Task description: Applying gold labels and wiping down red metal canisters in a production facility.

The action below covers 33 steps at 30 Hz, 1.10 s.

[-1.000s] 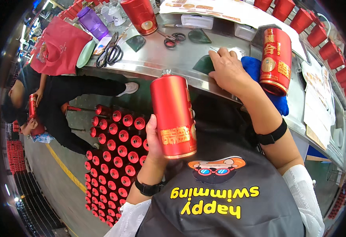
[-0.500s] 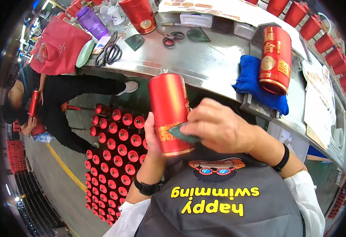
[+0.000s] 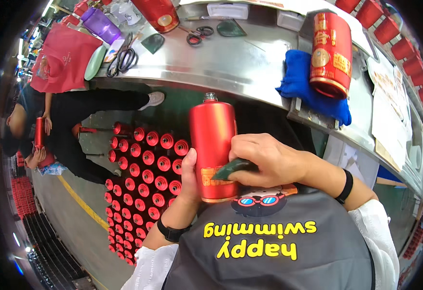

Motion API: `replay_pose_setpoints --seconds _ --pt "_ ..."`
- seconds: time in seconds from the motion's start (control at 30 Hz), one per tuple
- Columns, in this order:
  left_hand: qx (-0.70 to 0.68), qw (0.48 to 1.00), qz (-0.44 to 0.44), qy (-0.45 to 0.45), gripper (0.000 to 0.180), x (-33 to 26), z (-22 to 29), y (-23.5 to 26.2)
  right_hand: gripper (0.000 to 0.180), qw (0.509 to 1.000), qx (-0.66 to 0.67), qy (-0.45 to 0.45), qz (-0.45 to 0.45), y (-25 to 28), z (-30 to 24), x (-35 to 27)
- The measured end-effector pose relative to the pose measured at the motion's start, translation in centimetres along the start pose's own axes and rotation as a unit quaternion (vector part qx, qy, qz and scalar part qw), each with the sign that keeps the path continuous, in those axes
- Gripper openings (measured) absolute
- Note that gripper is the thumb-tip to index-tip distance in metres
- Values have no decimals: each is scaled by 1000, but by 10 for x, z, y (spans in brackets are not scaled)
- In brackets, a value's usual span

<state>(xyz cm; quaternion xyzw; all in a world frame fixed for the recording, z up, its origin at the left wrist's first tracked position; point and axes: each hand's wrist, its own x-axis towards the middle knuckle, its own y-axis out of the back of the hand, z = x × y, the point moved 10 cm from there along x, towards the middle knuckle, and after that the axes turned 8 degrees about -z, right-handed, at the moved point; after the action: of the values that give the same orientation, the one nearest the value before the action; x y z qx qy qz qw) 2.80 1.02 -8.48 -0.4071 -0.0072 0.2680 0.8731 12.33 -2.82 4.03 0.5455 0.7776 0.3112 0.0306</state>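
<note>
1. head view: the left hand (image 3: pixel 189 175) is wrapping around the lower left side of a red bottle (image 3: pixel 212 133), its thumb lying along the wall; that grip is closing snugly on the bottle.
2. the right hand (image 3: pixel 263 157) is pinching a dark green scraper (image 3: pixel 238 167) between thumb and fingers, and the pointed end is lying over a gold label (image 3: pixel 206 177) near the base. how hard it is pressing, i cannot tell.
3. the bottle is being held in front of the black apron (image 3: pixel 279 263), short of the metal workbench (image 3: pixel 187 72), with its glass neck (image 3: pixel 210 97) pointing away from the wearer.
4. for good work, i judge, the left hand should be bracing the wall firmly while the scraper is lying nearly flat, so that its edge is smoothing and its tip is not digging in.
5. strokes should probably be running evenly from the label's middle outward; a steep corner could be lifting the gold or scratching the red.
6. the bottle is showing a satin red wall with a soft lengthwise sheen, a patterned gold band and a thin gold line at the base; the right hand is hiding part of its right side.
7. a second bottle (image 3: pixel 334 58) is resting on a blue cloth (image 3: pixel 293 79), showing more gold.
</note>
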Motion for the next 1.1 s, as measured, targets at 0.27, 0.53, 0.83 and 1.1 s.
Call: replay_pose_setpoints --seconds 0.27,0.53,0.83,1.1 --pt "-232 970 -70 -30 75 -12 -11 -23 25 999 -2 2 48 -7 15 -6" --pt "-72 996 -14 42 77 -16 -27 -7 21 981 114 -127 91 2 47 -15" --pt "-9 1000 14 25 74 -15 -14 -13 22 999 39 -14 27 -10 19 -9" --pt "27 999 10 25 74 -18 -13 -11 23 995 54 -36 76 3 31 -12"
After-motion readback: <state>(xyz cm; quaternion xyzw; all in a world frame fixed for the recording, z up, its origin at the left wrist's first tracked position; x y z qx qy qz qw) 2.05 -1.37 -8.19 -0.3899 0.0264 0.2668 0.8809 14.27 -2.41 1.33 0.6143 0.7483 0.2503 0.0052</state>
